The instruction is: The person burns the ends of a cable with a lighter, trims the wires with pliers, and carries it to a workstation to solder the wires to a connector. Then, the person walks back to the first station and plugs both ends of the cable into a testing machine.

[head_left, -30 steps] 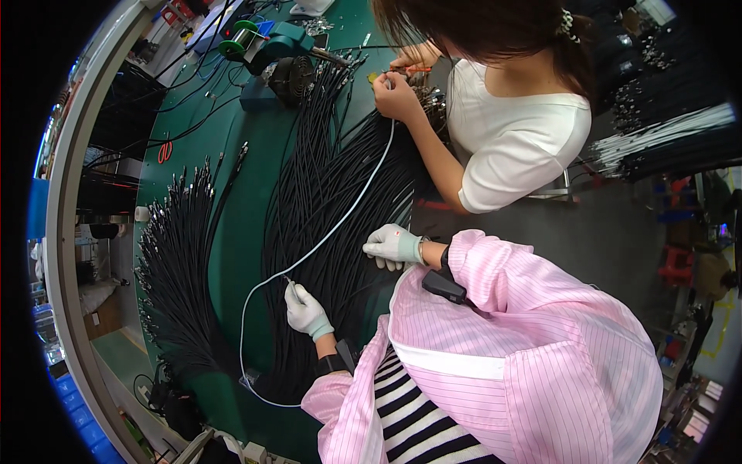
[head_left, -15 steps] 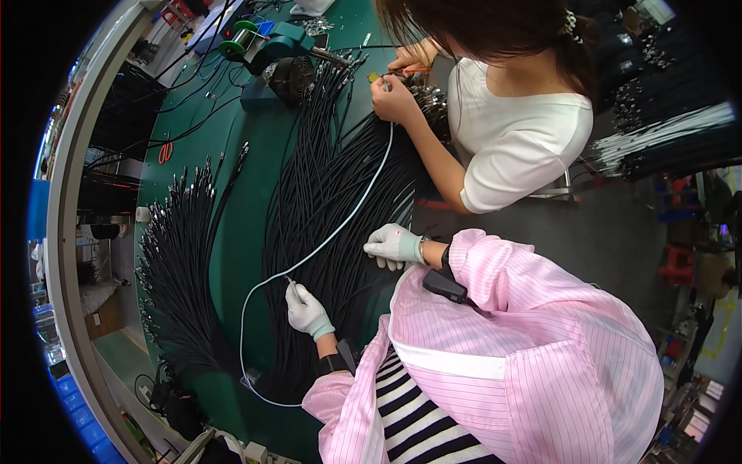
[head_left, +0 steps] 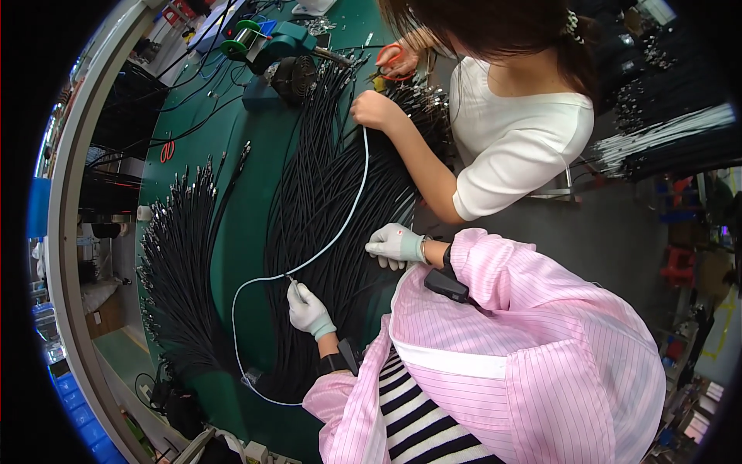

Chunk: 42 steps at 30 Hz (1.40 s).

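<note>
Left hand (head_left: 309,312), gloved, pinches a slim metal piece (head_left: 294,289), its tip right by the white cable (head_left: 340,233). Right hand (head_left: 396,243), gloved, fingers curled over the black cables (head_left: 325,193); can't tell if gripping any. White cable arcs across those to a co-worker's hand (head_left: 374,110).
</note>
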### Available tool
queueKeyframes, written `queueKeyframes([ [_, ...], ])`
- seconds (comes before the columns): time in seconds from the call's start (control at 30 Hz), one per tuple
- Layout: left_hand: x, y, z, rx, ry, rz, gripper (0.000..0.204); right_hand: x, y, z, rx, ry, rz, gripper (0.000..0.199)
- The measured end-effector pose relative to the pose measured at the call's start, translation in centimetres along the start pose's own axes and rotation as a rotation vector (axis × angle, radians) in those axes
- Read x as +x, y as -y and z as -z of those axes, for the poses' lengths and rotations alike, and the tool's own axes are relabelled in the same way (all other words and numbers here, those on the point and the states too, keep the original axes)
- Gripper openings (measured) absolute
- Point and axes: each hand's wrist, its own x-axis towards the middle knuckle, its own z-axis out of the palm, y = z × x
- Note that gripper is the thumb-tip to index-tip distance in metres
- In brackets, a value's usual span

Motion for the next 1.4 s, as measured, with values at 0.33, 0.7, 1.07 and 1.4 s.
queueKeyframes([
  [0.33, 0.0, 0.4, -0.1, 0.014, -0.013, -0.005, 0.030, -0.5, 0.5, -0.1, 0.013, -0.016, -0.011, 0.029],
  [0.7, 0.2, 0.6, -0.3, -0.021, -0.072, -0.066, 0.026, -0.6, 0.8, 0.1, 0.057, -0.008, 0.008, 0.029],
  [1.07, 6.5, -0.8, 2.4, -0.174, 0.011, -0.088, 0.025, -0.1, 0.5, 0.5, 0.098, 0.010, -0.003, 0.028],
  [1.4, 8.6, 0.2, 1.8, 0.171, -0.051, -0.172, 0.021, -0.1, 0.6, 0.5, 0.109, 0.006, 0.004, 0.028],
])
